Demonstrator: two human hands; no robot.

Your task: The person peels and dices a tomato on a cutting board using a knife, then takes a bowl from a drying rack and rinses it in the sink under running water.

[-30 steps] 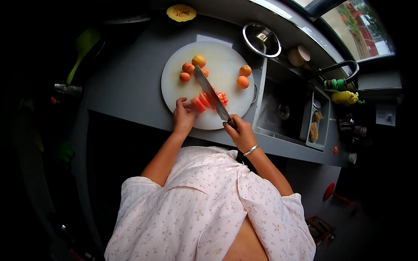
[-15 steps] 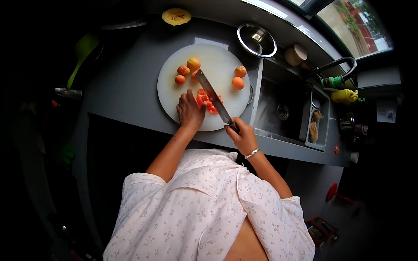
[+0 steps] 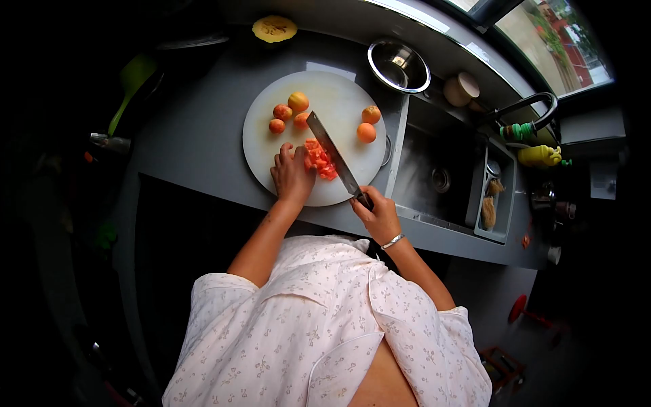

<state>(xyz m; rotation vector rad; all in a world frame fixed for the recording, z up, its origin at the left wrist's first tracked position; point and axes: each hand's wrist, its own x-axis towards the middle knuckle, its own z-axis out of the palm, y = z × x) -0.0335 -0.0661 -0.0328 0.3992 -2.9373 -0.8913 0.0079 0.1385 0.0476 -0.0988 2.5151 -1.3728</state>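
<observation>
My left hand (image 3: 293,178) rests on the round white cutting board (image 3: 261,152), palm down, its fingers bent and slightly apart. Its thumb side is against a pile of chopped tomato (image 3: 319,160); the fingertips are partly hidden. In my right hand (image 3: 380,217) is the dark handle of a kitchen knife (image 3: 336,154). The broad blade slants up and left, just right of the pieces. Beyond them lies a group of whole tomatoes (image 3: 298,102), orange-red and yellowish. Two more tomatoes (image 3: 366,133) sit at the board's right side.
Right of the board is a sink (image 3: 424,186) with a black tap (image 3: 522,102) and a side tray (image 3: 500,220) holding scrubbers. A steel bowl (image 3: 399,66) stands behind. A cut yellow melon half (image 3: 274,28) is at the back, a green utensil (image 3: 125,95) at left.
My left hand has shifted slightly left, and the chopped pieces sit closer together. The knife stays at nearly the same slant in my right hand. The view has moved slightly.
</observation>
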